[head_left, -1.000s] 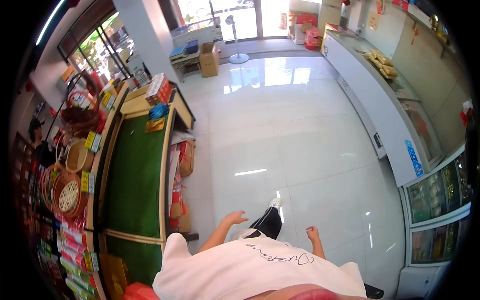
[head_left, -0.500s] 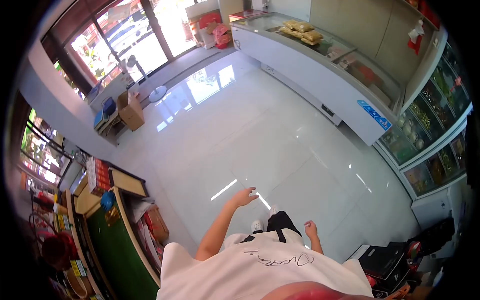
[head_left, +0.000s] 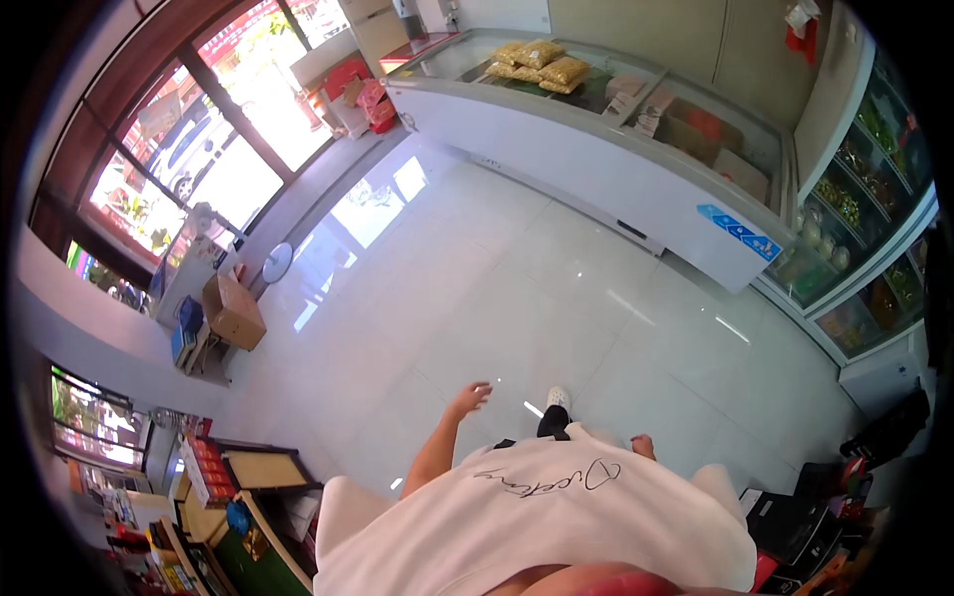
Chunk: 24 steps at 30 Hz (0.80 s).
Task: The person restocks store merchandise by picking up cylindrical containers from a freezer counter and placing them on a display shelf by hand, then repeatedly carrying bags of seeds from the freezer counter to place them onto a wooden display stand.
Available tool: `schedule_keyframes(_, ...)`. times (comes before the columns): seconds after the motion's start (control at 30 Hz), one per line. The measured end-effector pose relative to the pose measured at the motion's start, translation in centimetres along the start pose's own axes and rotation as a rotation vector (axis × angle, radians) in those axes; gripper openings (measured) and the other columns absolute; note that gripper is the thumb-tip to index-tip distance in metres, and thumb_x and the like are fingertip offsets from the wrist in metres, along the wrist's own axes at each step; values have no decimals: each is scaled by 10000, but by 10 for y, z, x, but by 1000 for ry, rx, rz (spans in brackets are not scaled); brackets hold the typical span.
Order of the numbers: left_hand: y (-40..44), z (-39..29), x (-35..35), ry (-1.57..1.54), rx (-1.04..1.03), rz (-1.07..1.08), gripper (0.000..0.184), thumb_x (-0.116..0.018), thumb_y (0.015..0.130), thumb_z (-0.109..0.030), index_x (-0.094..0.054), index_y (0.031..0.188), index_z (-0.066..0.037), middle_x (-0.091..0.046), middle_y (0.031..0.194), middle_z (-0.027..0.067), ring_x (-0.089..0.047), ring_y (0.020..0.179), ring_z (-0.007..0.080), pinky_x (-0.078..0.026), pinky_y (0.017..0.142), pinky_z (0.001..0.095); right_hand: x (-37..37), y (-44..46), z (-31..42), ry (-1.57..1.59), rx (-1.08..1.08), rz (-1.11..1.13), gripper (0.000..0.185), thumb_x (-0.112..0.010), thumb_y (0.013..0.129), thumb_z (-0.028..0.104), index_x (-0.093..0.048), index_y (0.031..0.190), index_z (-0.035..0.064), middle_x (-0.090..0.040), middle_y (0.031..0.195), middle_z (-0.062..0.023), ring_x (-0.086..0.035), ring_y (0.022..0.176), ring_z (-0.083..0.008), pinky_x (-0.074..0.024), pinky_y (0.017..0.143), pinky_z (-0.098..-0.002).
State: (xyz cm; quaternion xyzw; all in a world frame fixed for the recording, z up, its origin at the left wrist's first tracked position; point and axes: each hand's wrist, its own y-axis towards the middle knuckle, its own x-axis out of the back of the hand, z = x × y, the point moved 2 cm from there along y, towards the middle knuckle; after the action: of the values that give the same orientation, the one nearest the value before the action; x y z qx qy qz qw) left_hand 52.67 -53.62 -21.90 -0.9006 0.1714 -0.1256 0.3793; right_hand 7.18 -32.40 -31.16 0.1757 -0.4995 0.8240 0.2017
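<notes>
My left hand [head_left: 470, 399] hangs in the air over the tiled floor, in front of my left side. Its fingers are loosely stretched and a little apart, and nothing is in them. On the other side, my right hand [head_left: 644, 446] shows small beside the hem of my pale shirt [head_left: 556, 492]. Its fingers are loosely bent, and I see no object in them. Neither hand touches anything around it. One white shoe [head_left: 558, 399] shows on the floor between the hands.
A long chest freezer [head_left: 586, 164] with yellow bags [head_left: 542, 65] on its glass stands ahead. Right of it is a glass-door fridge [head_left: 845, 209]. A cardboard box [head_left: 234, 311] sits at left, and shelving [head_left: 268, 467] nearer. Black boxes [head_left: 785, 526] lie at right.
My view has shifted forward and turned slightly right as I walk. The left hand has moved a little left, the right hand slightly right. Only one shoe shows now instead of two.
</notes>
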Motion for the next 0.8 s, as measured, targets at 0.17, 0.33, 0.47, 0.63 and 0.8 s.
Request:
schedule_keyframes(0.17,45,53,44,-328,231,-503,404,-546,834,-335,-506,1187,-143,-595,1059,27,-562,932,177,-446,757,356,-29,103,176,-200,673,-47,199,-456,749,94,-623,856,88,-603,727,-109,-575,663,-225,-463,580,-334)
schedule_keyframes(0.33,62,82,60,-370,302,-273,307,-531,847,-288,-558,1112,-134,-607,1026,28,-572,867,177,-461,716,353,-56,122,324,-54,558,85,157,-490,741,85,-620,829,94,-577,676,-88,-548,626,-212,-443,571,-323)
schedule_keyframes(0.47,145,86,81,73,197,-82,305,-536,842,-292,-563,1102,-134,-610,1021,30,-572,862,181,-462,715,362,-78,177,376,-208,512,133,169,-481,731,75,-628,809,109,-615,739,-101,-585,714,-222,-460,644,-329)
schedule_keyframes(0.63,273,-34,163,407,-88,-54,303,-541,836,-296,-570,1090,-133,-613,1015,32,-572,857,186,-463,713,372,-75,213,473,-352,473,109,209,-467,720,59,-644,814,119,-637,829,-124,-598,825,-258,-465,732,-349)
schedule_keyframes(0.8,416,-270,226,-143,108,-408,364,-523,823,-303,-545,1115,-87,-626,935,54,-585,782,173,-440,597,329,-67,262,598,-267,440,48,139,-524,721,88,-635,802,107,-645,864,-109,-604,844,-268,-470,744,-360)
